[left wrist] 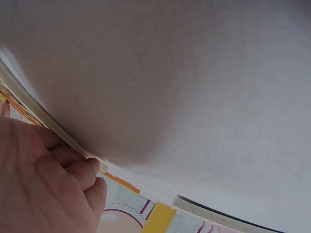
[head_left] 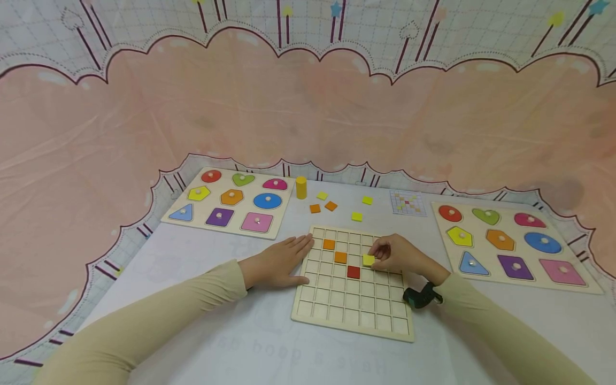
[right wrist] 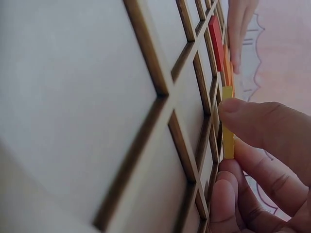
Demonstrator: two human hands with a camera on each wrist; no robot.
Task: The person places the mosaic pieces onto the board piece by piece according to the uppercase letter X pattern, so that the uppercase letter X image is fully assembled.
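Observation:
A wooden grid board (head_left: pixel 351 305) lies on the white table. Two orange tiles, one upper left (head_left: pixel 329 244) and one nearer the middle (head_left: pixel 340 258), run diagonally down to a red tile (head_left: pixel 353 272) in its cells. Between thumb and fingers my right hand (head_left: pixel 397 254) pinches a yellow square tile (head_left: pixel 368 260), up and right of the red one. In the right wrist view that yellow tile (right wrist: pixel 228 124) stands edge-on, close over the grid. My left hand (head_left: pixel 279 263) rests with extended fingers against the board's left edge; the left wrist view shows its fingers (left wrist: pixel 82 174) along that edge.
Behind the board lie loose yellow tiles (head_left: pixel 356 216) and orange tiles (head_left: pixel 330 206), beside a yellow cylinder (head_left: pixel 301 188). A printed pattern card (head_left: pixel 407 203) is at the back right. Knobbed shape puzzles flank the board, left (head_left: pixel 247 199) and right (head_left: pixel 481 246).

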